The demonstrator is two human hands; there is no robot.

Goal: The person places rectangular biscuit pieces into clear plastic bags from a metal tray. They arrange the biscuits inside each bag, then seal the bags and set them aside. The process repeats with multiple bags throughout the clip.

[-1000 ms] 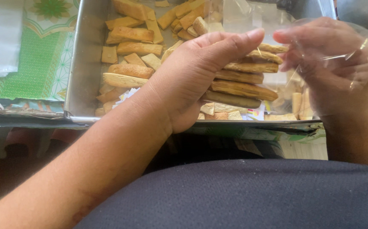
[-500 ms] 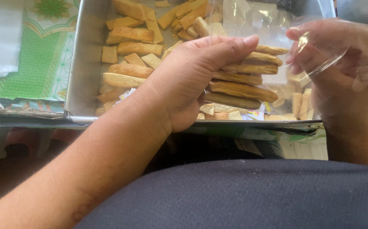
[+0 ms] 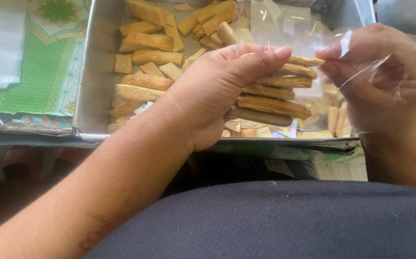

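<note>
Gripping a stack of long biscuit sticks (image 3: 271, 93) in the curled left hand (image 3: 217, 91), above the metal tray (image 3: 95, 86), right hand (image 3: 380, 81) pinching a clear plastic bag (image 3: 313, 38) at the sticks' tips, loose biscuits (image 3: 150, 57) filling the tray's far side, patterned cloth (image 3: 35, 72) beyond its left wall.

Single view from a head-worn camera, facing forward and steeply down over the wearer's dark-clothed lap; range is close, the two forearms entering from the lower left and lower right corners and filling much of the frame; left hand (image 3: 217, 91) and right hand (image 3: 380, 81) lie near the centre and right edge, in front of a metal tray (image 3: 90, 91) of biscuit sticks (image 3: 270, 103) whose far end is cut off by the top edge; a green patterned cloth (image 3: 40, 72) on the counter occupies the upper left; no second view exists, so no part of the scene is shared.
</note>
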